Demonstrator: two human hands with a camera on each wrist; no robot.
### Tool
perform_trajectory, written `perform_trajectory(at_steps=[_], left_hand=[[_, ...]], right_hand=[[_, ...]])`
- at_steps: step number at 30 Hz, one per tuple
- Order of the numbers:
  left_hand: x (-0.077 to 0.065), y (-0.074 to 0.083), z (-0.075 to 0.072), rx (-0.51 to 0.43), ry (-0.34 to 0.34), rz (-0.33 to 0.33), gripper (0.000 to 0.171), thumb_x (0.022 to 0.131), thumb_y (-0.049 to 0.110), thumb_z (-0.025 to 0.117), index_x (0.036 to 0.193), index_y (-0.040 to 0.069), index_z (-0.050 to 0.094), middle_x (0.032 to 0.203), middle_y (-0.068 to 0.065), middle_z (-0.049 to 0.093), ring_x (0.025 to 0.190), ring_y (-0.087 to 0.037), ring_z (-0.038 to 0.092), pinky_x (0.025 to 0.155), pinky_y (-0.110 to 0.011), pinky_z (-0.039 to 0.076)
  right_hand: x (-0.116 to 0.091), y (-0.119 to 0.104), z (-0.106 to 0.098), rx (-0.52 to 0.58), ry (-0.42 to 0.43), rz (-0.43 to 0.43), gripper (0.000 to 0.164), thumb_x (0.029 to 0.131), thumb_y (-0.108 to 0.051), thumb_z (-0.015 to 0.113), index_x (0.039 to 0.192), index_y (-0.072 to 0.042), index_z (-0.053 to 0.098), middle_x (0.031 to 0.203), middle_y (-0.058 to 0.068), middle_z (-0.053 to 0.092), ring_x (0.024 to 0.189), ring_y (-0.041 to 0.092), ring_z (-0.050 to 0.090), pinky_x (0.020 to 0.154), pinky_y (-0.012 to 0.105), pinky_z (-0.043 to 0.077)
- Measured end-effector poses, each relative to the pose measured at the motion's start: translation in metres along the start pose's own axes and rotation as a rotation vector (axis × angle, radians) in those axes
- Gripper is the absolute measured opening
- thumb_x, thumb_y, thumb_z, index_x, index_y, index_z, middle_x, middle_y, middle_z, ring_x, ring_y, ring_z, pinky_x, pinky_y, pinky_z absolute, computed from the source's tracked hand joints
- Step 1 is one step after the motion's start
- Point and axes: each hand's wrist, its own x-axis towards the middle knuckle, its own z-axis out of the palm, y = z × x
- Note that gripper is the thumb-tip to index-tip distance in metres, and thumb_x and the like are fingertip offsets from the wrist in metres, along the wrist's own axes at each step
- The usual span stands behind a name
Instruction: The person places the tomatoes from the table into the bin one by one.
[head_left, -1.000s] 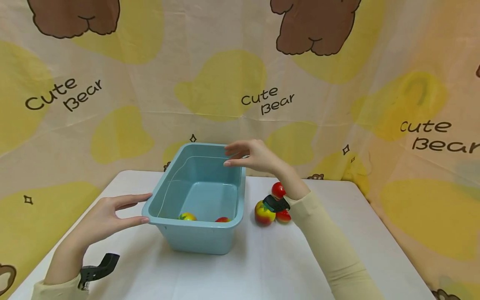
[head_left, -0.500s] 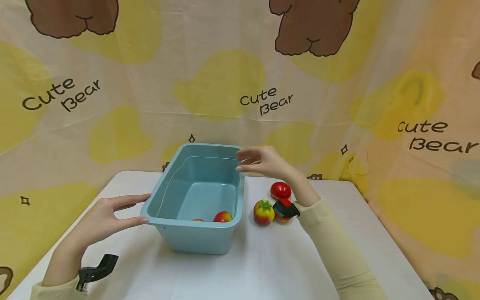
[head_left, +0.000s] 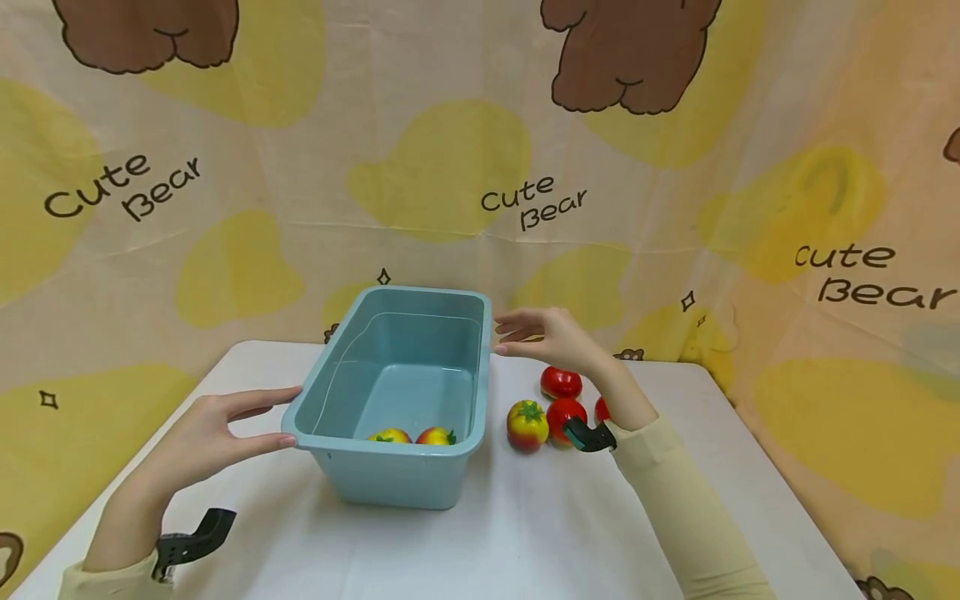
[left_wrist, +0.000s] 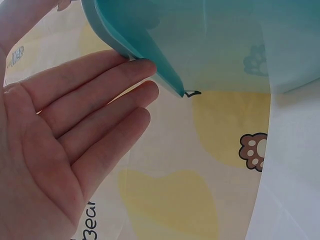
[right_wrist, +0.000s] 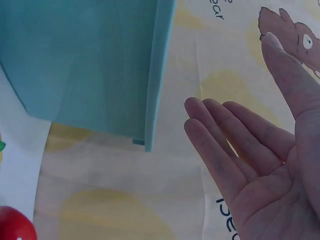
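A light blue plastic tub [head_left: 420, 400] stands on the white table. Two yellow-and-red toy fruits [head_left: 435, 436] with green leafy tops show low inside it, partly hidden by the near wall. My left hand [head_left: 217, 437] touches the tub's near left corner with fairly straight fingers and thumb; in the left wrist view its fingertips meet the rim [left_wrist: 107, 30]. Beside the tub's far right side my right hand [head_left: 543, 337] hovers, holding nothing, with fingers and thumb apart. The right wrist view shows a gap between these fingers and the tub wall [right_wrist: 90, 65].
Right of the tub lie a yellow-and-red toy fruit [head_left: 527, 425] with a green top and several red ones, including one red fruit [head_left: 561, 382] at the back and another partly behind the right wrist. A patterned cloth [head_left: 420, 167] hangs behind the table [head_left: 675, 467].
My right hand has moved from over the tub's far right rim out to the right and slightly down. The fruits in the tub have rolled about. My left hand stays at the corner.
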Motion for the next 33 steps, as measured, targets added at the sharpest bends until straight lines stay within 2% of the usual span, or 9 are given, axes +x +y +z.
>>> perform_trajectory(at_steps=[2, 9, 13, 18, 24, 28, 33], left_hand=[[0.0, 0.001, 0.0, -0.004, -0.004, -0.002, 0.052, 0.076, 0.039, 0.079, 0.124, 0.035, 0.062, 0.12, 0.009, 0.066, 0.108, -0.028, 0.063, 0.084, -0.02, 0.046], [-0.001, 0.001, 0.0, -0.016, -0.015, -0.005, 0.052, 0.076, 0.038, 0.078, 0.125, 0.034, 0.061, 0.122, 0.007, 0.065, 0.111, -0.034, 0.061, 0.085, -0.029, 0.049], [-0.002, 0.001, 0.0, -0.016, -0.013, -0.004, 0.053, 0.076, 0.038, 0.079, 0.125, 0.035, 0.061, 0.122, 0.009, 0.065, 0.111, -0.032, 0.061, 0.085, -0.023, 0.048], [-0.002, 0.001, 0.001, -0.01, -0.004, -0.002, 0.053, 0.076, 0.038, 0.079, 0.125, 0.036, 0.06, 0.122, 0.012, 0.064, 0.11, -0.016, 0.061, 0.084, -0.012, 0.043], [-0.002, 0.002, 0.001, -0.02, -0.002, 0.0, 0.052, 0.076, 0.037, 0.079, 0.125, 0.036, 0.06, 0.122, 0.012, 0.065, 0.108, 0.005, 0.055, 0.083, -0.01, 0.042], [-0.002, 0.002, 0.0, -0.025, 0.003, 0.003, 0.052, 0.076, 0.036, 0.079, 0.125, 0.035, 0.061, 0.121, 0.011, 0.065, 0.106, 0.01, 0.052, 0.082, -0.01, 0.042], [-0.001, 0.001, 0.001, -0.023, -0.003, -0.006, 0.052, 0.076, 0.037, 0.079, 0.125, 0.036, 0.06, 0.121, 0.012, 0.065, 0.106, 0.01, 0.052, 0.082, -0.013, 0.045]], right_hand=[[-0.003, 0.003, 0.0, 0.009, 0.003, 0.016, 0.047, 0.084, -0.02, 0.074, 0.126, -0.004, 0.06, 0.117, 0.014, 0.067, 0.104, 0.028, 0.066, 0.088, 0.04, 0.054], [-0.013, 0.018, 0.0, 0.022, 0.011, 0.028, 0.047, 0.083, -0.029, 0.074, 0.124, -0.011, 0.062, 0.118, 0.008, 0.067, 0.102, 0.021, 0.067, 0.087, 0.035, 0.054], [-0.018, 0.026, 0.001, 0.022, 0.009, 0.05, 0.047, 0.083, -0.032, 0.073, 0.124, -0.012, 0.062, 0.119, 0.008, 0.066, 0.102, 0.021, 0.067, 0.085, 0.033, 0.055], [-0.026, 0.034, 0.001, 0.023, 0.009, 0.104, 0.049, 0.084, -0.035, 0.072, 0.125, -0.012, 0.061, 0.12, 0.008, 0.066, 0.104, 0.022, 0.066, 0.084, 0.032, 0.055], [-0.037, 0.045, 0.0, 0.029, 0.018, 0.142, 0.05, 0.085, -0.035, 0.071, 0.127, -0.012, 0.06, 0.122, 0.009, 0.065, 0.107, 0.022, 0.065, 0.087, 0.033, 0.054], [-0.044, 0.054, -0.001, 0.035, 0.032, 0.144, 0.048, 0.085, -0.033, 0.071, 0.127, -0.012, 0.06, 0.12, 0.007, 0.066, 0.106, 0.022, 0.065, 0.088, 0.036, 0.054], [-0.052, 0.057, -0.001, 0.045, 0.052, 0.144, 0.046, 0.087, -0.026, 0.07, 0.127, -0.006, 0.059, 0.121, 0.012, 0.065, 0.108, 0.029, 0.064, 0.093, 0.043, 0.051]])
